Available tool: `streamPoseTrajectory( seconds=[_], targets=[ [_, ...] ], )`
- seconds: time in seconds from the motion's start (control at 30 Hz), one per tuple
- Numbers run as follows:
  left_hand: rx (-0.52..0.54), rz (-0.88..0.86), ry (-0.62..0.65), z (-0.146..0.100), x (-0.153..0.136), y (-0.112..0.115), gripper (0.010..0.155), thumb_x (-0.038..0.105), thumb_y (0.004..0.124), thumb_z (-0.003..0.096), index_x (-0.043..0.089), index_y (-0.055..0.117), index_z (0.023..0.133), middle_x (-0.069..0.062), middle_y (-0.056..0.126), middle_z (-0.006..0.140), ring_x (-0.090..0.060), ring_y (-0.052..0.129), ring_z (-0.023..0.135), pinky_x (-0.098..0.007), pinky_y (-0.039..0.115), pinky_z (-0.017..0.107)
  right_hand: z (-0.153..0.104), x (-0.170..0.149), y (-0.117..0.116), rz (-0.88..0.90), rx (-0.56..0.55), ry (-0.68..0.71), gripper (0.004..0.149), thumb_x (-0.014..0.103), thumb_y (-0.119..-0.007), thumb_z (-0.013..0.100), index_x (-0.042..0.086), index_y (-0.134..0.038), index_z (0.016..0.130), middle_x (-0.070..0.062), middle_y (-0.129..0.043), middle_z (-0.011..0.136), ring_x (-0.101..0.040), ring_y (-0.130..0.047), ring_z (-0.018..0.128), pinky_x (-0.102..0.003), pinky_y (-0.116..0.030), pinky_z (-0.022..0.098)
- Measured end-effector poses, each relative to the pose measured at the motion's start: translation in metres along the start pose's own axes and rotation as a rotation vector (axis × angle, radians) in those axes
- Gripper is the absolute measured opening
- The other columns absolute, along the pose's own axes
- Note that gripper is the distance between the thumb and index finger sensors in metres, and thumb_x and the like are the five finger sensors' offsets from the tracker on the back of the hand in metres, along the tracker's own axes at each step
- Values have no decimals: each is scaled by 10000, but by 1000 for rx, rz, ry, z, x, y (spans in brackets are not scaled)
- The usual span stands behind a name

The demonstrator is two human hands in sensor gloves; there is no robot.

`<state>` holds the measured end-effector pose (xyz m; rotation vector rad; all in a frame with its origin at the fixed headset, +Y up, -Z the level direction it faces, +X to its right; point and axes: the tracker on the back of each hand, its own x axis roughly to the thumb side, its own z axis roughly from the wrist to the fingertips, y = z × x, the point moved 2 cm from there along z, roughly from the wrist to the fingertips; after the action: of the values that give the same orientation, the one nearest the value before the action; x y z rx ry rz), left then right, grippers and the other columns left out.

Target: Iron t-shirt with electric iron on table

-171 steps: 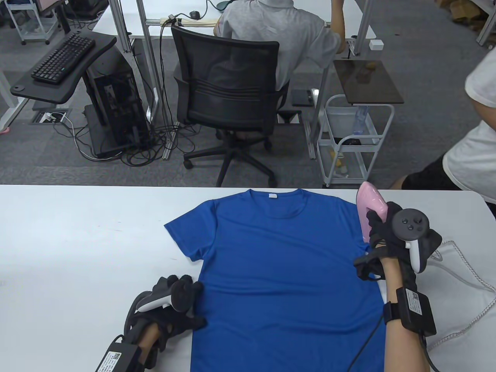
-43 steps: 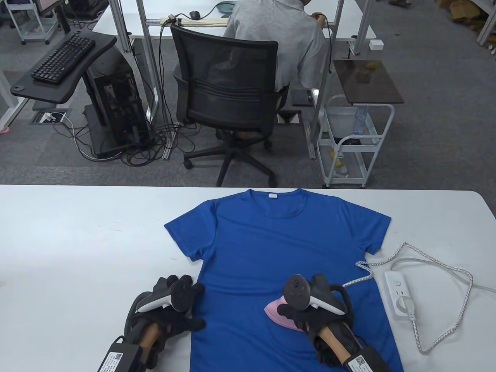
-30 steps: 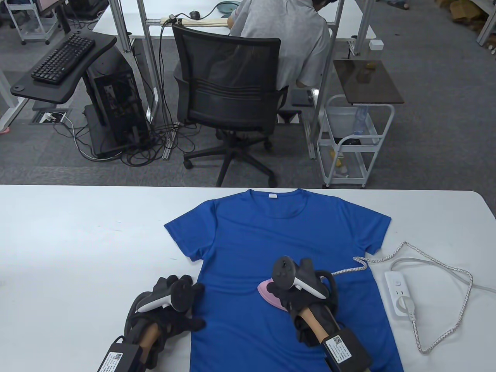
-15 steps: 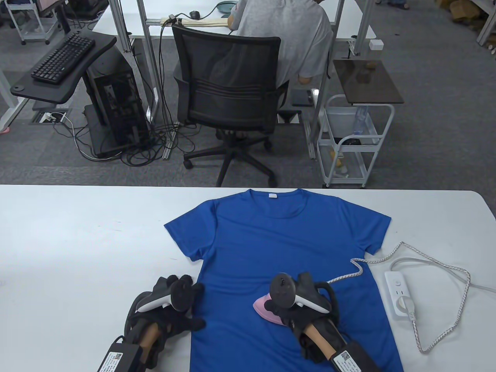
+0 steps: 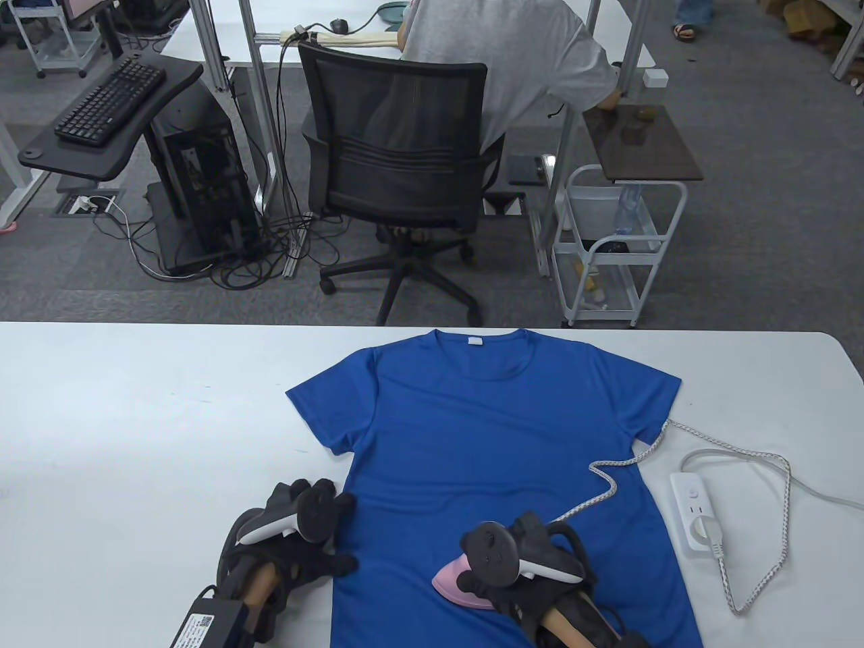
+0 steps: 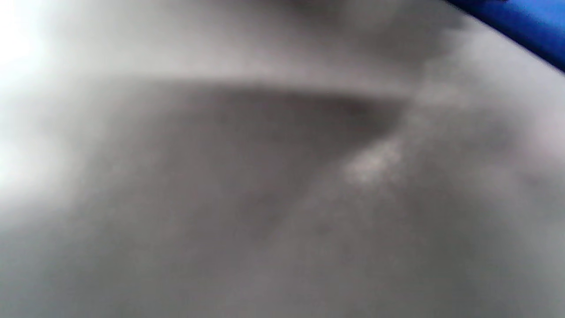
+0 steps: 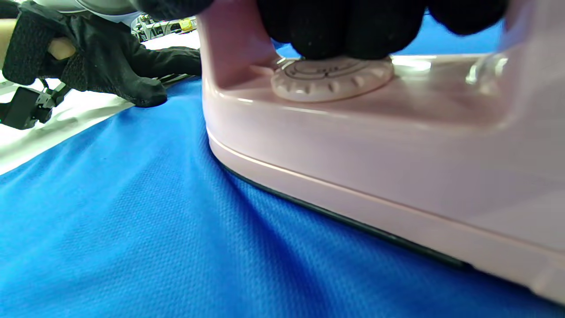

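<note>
The blue t-shirt (image 5: 486, 472) lies flat on the white table (image 5: 135, 405), collar toward the upper part of the table view, hem toward the bottom edge. The pink iron (image 5: 459, 586) sits soleplate-down on the lower part of the shirt, in the lower centre of the frame, nose pointing left. The right hand (image 5: 520, 574) covers the iron from above; in the right wrist view its fingers (image 7: 344, 26) curl around the handle, directly over the ribbed dial (image 7: 331, 77). The braided cord (image 5: 607, 486) runs from behind this hand up and right across the shirt to the power strip (image 5: 695, 513) at the right of the frame. The left hand (image 5: 297, 540) rests at lower left, fingers spread flat, fingertips on the shirt's left edge, palm on the table, gripping nothing. The left wrist view is blurred grey
</note>
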<state>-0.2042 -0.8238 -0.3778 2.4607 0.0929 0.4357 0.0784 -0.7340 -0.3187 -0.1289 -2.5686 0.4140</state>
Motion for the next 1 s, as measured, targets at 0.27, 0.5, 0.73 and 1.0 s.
streamPoseTrajectory(
  seconds=[0.27, 0.5, 0.73, 1.0],
  targets=[
    [0, -1, 1, 0, 0, 0, 930, 718, 586, 412, 366, 38, 1075, -38, -66, 1129, -432, -33, 1027, -643, 131, 685, 13, 0, 4, -1, -21, -58, 689, 462, -631, 438, 92, -634, 1018, -188, -801, 813, -392, -855, 622, -606, -717, 536],
    [0, 1, 0, 0, 0, 0, 929, 717, 587, 412, 366, 39, 1075, -39, -65, 1130, -433, -33, 1027, -643, 132, 686, 41, 1, 11, 7, -55, -133, 689, 460, -627, 440, 89, -631, 1020, -190, -802, 811, -392, -856, 617, -606, -717, 533],
    [0, 0, 1, 0, 0, 0, 928, 717, 585, 413, 366, 38, 1075, -37, -66, 1129, -433, -33, 1027, -643, 131, 686, 70, 0, 19, 9, -93, -206, 692, 462, -621, 443, 85, -627, 1023, -190, -803, 807, -390, -859, 611, -605, -720, 529],
    [-1, 2, 0, 0, 0, 0, 928, 715, 587, 413, 366, 39, 1075, -39, -64, 1130, -432, -31, 1028, -642, 133, 687, 83, 0, 22, 16, -111, -237, 693, 461, -620, 443, 82, -626, 1023, -193, -801, 805, -391, -855, 610, -606, -716, 529]
  ],
)
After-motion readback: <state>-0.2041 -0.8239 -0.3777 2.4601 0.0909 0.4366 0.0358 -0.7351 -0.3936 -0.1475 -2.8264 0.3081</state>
